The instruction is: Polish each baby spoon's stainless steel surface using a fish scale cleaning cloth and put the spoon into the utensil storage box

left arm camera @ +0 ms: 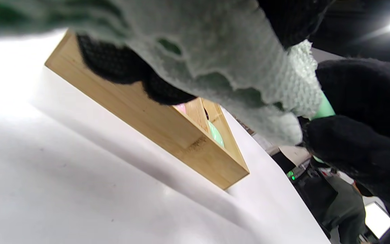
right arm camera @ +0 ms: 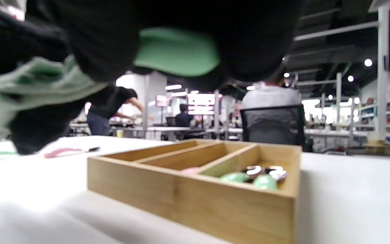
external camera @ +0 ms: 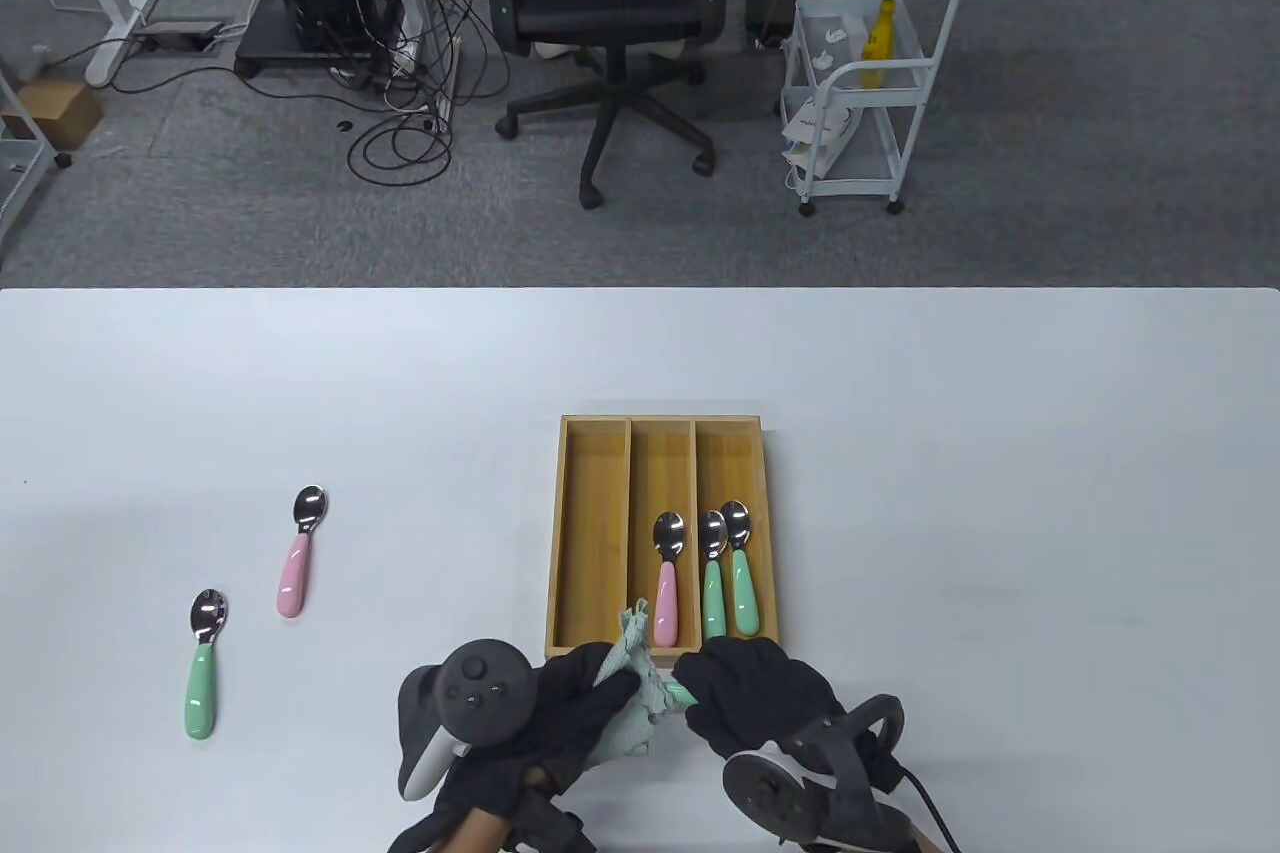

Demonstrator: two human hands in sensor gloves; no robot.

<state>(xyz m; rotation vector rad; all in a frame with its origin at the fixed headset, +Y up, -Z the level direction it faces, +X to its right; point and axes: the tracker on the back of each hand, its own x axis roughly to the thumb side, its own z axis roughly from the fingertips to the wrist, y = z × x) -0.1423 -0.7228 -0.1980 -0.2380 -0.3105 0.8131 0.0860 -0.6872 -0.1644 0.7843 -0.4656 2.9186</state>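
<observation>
My left hand [external camera: 575, 703] grips the pale green cleaning cloth [external camera: 632, 693], wrapped around the bowl end of a green-handled spoon [external camera: 678, 692]. My right hand [external camera: 755, 698] grips that spoon's green handle [right arm camera: 176, 51], just in front of the bamboo storage box [external camera: 580, 533]. The spoon's steel bowl is hidden in the cloth [left arm camera: 235, 67]. In the box, a pink-handled spoon [external camera: 667, 583] lies in the middle compartment and two green-handled spoons [external camera: 728, 573] lie in the right one. The left compartment holds nothing.
On the white table [external camera: 1000, 493] to the left lie a pink-handled spoon [external camera: 298, 553] and a green-handled spoon [external camera: 203, 663]. Beyond the far table edge stand an office chair [external camera: 605, 13] and a white cart [external camera: 860, 83].
</observation>
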